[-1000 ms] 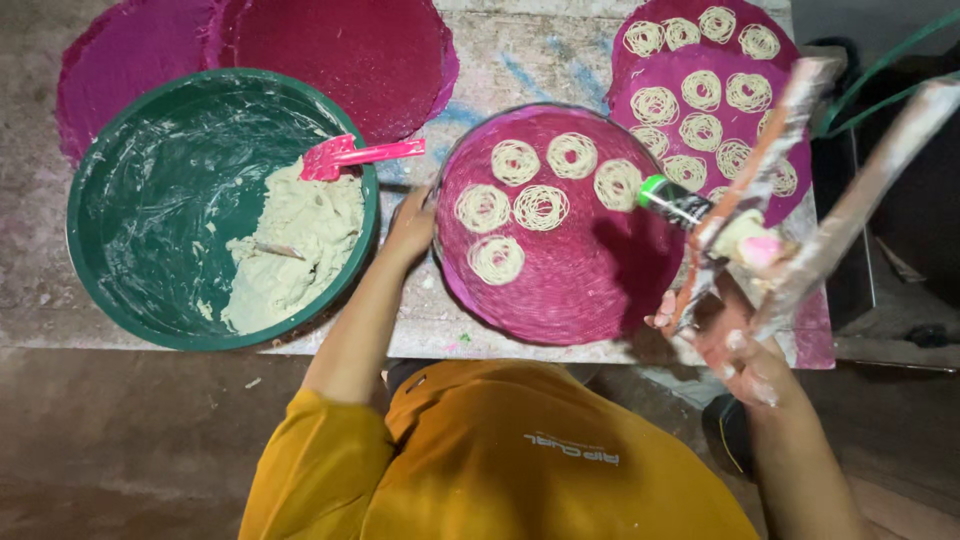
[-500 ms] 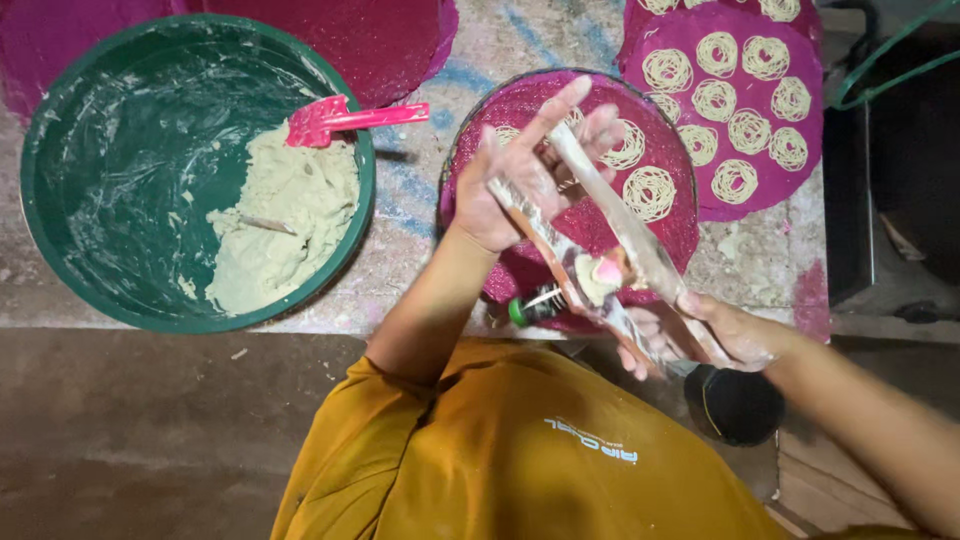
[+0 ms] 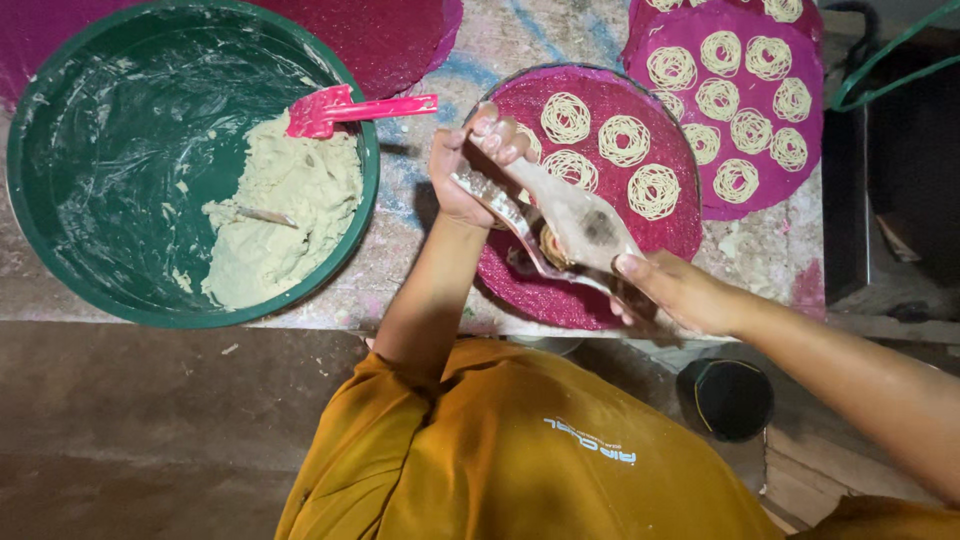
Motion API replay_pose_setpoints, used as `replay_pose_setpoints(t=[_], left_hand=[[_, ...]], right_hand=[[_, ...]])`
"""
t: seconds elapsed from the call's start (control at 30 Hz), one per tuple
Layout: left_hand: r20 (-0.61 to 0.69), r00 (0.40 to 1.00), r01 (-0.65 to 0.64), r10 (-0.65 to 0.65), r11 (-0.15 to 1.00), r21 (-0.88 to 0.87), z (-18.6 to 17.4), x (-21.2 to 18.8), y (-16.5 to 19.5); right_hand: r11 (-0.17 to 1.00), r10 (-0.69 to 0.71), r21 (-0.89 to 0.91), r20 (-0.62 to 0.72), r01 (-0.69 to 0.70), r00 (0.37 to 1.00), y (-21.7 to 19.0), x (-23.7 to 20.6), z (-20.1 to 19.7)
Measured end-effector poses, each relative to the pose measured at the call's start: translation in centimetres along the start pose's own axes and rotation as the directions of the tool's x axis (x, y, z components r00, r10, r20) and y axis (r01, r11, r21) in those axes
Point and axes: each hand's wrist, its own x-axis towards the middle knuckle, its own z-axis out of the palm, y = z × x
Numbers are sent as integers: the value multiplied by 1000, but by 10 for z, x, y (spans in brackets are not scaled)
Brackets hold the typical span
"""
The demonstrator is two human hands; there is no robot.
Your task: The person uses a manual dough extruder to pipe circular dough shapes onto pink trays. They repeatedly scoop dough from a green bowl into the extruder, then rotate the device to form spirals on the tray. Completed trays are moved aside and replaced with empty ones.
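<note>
Press (image 3: pixel 560 215), a long two-handled tool smeared with dough, hangs slantwise over the near magenta mat (image 3: pixel 655 120) on the worn table (image 3: pixel 500 40), its handles running from upper left down to lower right. Room is tight: the big green basin (image 3: pixel 70 270) fills the table's left side almost to the front edge, and the mat's near rim reaches that same edge, with only a narrow strip of bare table between basin and mat. One basin, holding a heap of pale dough (image 3: pixel 280 215) against its right wall and one pink spatula (image 3: pixel 350 107) resting across the rim. On the near mat I count five noodle coils (image 3: pixel 625 138); a second mat (image 3: pixel 775 170) behind it to the right carries at least nine more, and its top is cut off. The left hand (image 3: pixel 470 165) is closed tightly round the press's far handle ends. The right hand (image 3: pixel 670 290) curls around the near end, thumb on top, fingers wrapped under.
</note>
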Motion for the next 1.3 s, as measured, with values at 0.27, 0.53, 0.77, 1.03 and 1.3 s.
replay_pose_setpoints(t=[0.27, 0.53, 0.77, 1.03, 1.3], left_hand=[[-7, 998, -70, 70, 997, 20, -2, 22, -12], [-66, 995, -67, 70, 997, 40, 2, 8, -10], [-91, 993, -53, 69, 984, 167, 16, 33, -5], [-846, 510, 848, -157, 257, 463, -12, -26, -11], [-411, 911, 293, -14, -679, 674, 24, -108, -8]], right_hand=[[991, 15, -130, -133, -32, 991, -16, -6, -18], [987, 116, -102, -78, -123, 990, -20, -11, -11], [996, -82, 15, -216, 88, 973, -12, 1, -13], [973, -158, 138, -176, 183, 972, 11, 4, -19], [940, -234, 194, -225, 279, 946, 45, 19, -27]])
